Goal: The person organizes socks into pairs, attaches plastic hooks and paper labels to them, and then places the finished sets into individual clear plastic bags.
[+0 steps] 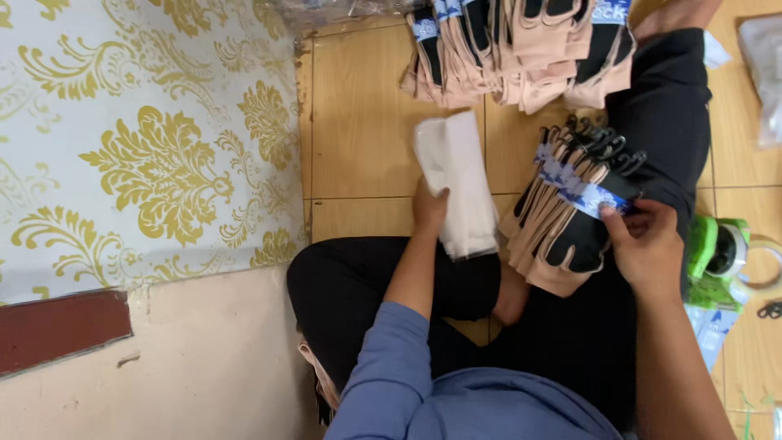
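Head view: bagging a bundle of socks, by the look of it. Left hand (429, 208) closed on a clear plastic bag (456, 183), lifted over the tiled floor (358, 122); right hand (648, 244) pinching the paper band end of the sock bundle (566, 216), resting across the black-trousered lap. Bundle tan and black, small black hooks fanned at the top. Next move likely needing the bag mouth opened (still flat now). More banded socks (521, 49) stacked ahead; green tape dispenser (717, 257) at right.
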